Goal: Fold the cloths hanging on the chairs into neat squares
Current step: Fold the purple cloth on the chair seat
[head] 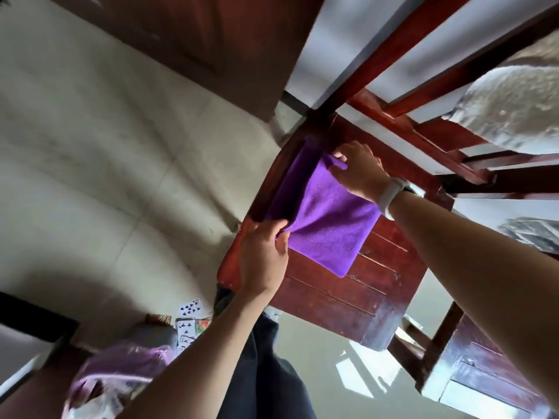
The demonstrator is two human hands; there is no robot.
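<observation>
A purple cloth [329, 225] lies spread on the seat of a red-brown wooden chair [348, 291], with one side draped over the seat's left edge. My left hand [263, 255] pinches the cloth's near-left corner at the seat edge. My right hand [360, 170], with a white band on its wrist, pinches the far corner close to the chair back. A pale grey cloth [514, 101] hangs on the chair back at the upper right.
A second wooden chair [484, 367] stands at the lower right. Playing cards [189, 320] lie scattered on the tiled floor at the lower left, next to a blurred purple bundle [121, 370]. A dark wooden door [187, 40] stands behind.
</observation>
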